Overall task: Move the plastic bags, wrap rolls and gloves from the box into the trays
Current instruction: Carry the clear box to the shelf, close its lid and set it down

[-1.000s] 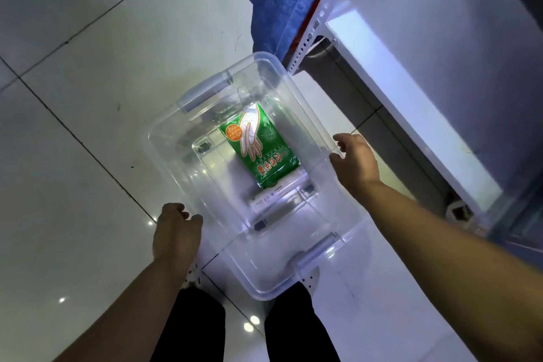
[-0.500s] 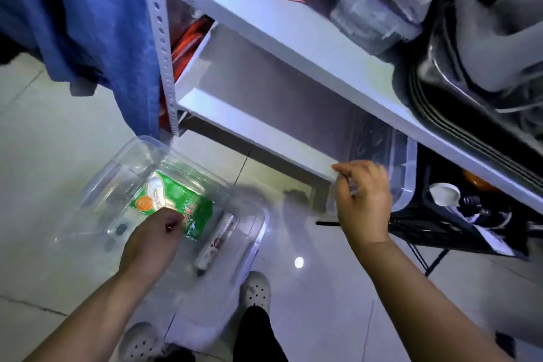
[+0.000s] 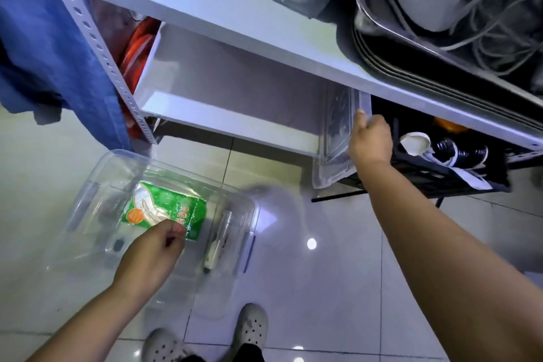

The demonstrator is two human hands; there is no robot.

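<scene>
A clear plastic box (image 3: 97, 167) stands on the tiled floor at lower left. Inside it lies a green packet of gloves (image 3: 164, 211), and a slim white wrap roll (image 3: 219, 236) rests along the box's right side. My left hand (image 3: 150, 256) reaches into the box and pinches the near edge of the green packet. My right hand (image 3: 370, 139) is stretched out to the shelf and grips the upper rim of a clear plastic tray (image 3: 338, 138) that sits tilted at the edge of the lowest shelf.
A white metal shelf unit (image 3: 235, 17) fills the upper half, with stacked metal trays (image 3: 411, 67), cables and clear containers on top. A black crate (image 3: 458, 161) with white items sits under the shelf at right. Blue cloth (image 3: 50, 47) hangs at left. My shoes (image 3: 249, 329) are below.
My head has turned from the box up to the shelf. My left hand went from the box rim into the box onto the green packet. My right hand left the box and took the clear tray's rim.
</scene>
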